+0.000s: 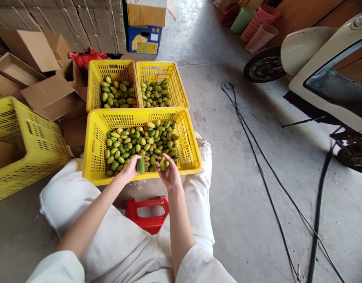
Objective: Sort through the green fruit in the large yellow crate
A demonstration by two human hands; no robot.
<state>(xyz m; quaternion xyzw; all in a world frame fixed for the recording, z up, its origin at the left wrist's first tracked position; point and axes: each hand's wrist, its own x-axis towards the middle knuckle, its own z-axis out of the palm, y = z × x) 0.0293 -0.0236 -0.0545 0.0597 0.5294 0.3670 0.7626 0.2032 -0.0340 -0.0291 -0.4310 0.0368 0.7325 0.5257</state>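
Observation:
My left hand (131,168) is closed around a dark green oval fruit (141,166), above the near rim of a large yellow crate (195,159). Beside it, my right hand (171,175) is turned palm up, its fingers curled round a yellowish-green fruit (164,164). Many smooth oval fruits (134,143), from dark green to yellowish, lie loose in this crate. Just beyond stand two smaller yellow crates, the left one (94,84) and the right one (181,88), both holding more of the same kind of fruit.
A tall yellow crate (42,137) stands at left, near open cardboard boxes (48,94). Flattened cartons (98,27) are stacked behind. Between my legs is a red plastic object with a handle opening (148,224). Black cables (266,173) cross the floor towards a parked scooter (304,67).

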